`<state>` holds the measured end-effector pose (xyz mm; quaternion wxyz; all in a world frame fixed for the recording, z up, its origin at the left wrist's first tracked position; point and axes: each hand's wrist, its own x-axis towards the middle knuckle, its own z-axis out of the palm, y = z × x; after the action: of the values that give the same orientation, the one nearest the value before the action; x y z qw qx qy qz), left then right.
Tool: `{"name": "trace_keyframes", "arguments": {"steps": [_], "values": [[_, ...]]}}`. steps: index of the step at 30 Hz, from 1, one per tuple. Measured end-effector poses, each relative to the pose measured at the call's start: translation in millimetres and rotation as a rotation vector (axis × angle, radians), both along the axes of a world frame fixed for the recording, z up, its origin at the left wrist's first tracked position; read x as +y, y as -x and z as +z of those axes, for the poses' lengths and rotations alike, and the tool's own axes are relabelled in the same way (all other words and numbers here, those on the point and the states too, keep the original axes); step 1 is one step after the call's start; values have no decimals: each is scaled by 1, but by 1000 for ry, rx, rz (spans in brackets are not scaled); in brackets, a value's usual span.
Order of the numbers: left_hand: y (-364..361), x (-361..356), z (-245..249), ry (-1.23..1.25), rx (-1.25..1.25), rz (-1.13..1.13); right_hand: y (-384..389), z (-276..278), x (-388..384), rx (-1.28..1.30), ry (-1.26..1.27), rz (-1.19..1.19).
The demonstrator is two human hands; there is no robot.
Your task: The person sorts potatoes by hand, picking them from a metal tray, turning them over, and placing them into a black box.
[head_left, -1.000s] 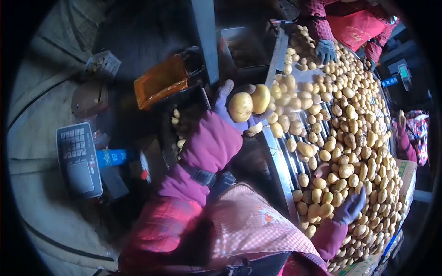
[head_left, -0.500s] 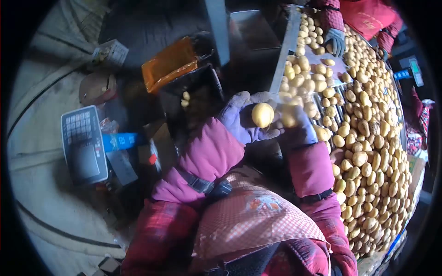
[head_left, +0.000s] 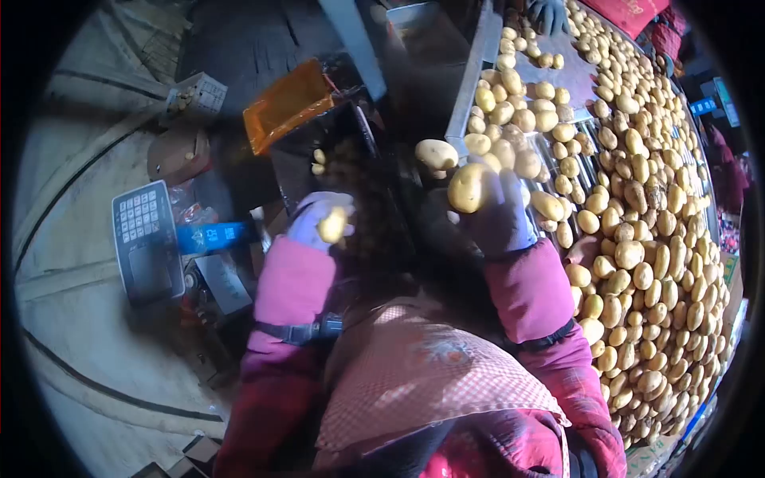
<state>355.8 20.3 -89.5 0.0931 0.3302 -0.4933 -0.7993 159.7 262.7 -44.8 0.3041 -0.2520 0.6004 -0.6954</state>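
Note:
My left hand (head_left: 315, 217), in a purple glove, is closed around a small potato (head_left: 331, 225) beside the dark bin (head_left: 370, 131) on the left. At the near left corner of the sorting table, my right hand (head_left: 504, 217), gloved too, has its fingers curled at a larger round potato (head_left: 465, 190). Its fingertips are blurred by motion. Just beyond, an oblong potato (head_left: 437, 154) shows at the metal edge (head_left: 472, 88) of the table. Loose potatoes (head_left: 547, 205) lie right beside the right hand's fingers.
A large heap of potatoes (head_left: 637, 271) covers the table to my right. Across it, a co-worker's gloved hand (head_left: 548, 14) rests near a flat plate (head_left: 566, 76). An orange-lined box (head_left: 288, 103) and a scale display (head_left: 148, 243) stand at left.
My left hand has moved left, away from my right hand, with a potato in it. My right hand now has a potato at its fingers by the table corner. The view has shifted slightly.

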Motion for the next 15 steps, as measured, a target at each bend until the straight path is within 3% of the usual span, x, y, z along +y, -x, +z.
{"name": "trace_keyframes", "arguments": {"steps": [1,4,5,6,8,9,11,12,13,15], "values": [[5,4,5,-89,74,-121,-4,5,-5,153,-68,-2],[41,49,24,-220,-148,-240,-17,29,-25,874,-324,-21],[50,60,18,-222,-199,-239,-26,60,-29,1049,-406,-3],[51,64,10,-216,-186,-213,-31,41,-27,878,-355,83],[44,60,-5,428,-3,-222,-34,42,-29,629,-402,294],[38,46,-2,431,2,-200,-34,37,-20,118,-114,167],[27,19,9,-301,187,-244,-25,-7,-3,278,-159,-125],[27,13,20,-190,57,-90,-20,-10,12,619,-389,-224],[22,3,17,-100,112,3,-10,-14,27,964,-525,-230],[18,-17,-15,221,250,158,-17,-15,49,1214,-745,-195]]}}
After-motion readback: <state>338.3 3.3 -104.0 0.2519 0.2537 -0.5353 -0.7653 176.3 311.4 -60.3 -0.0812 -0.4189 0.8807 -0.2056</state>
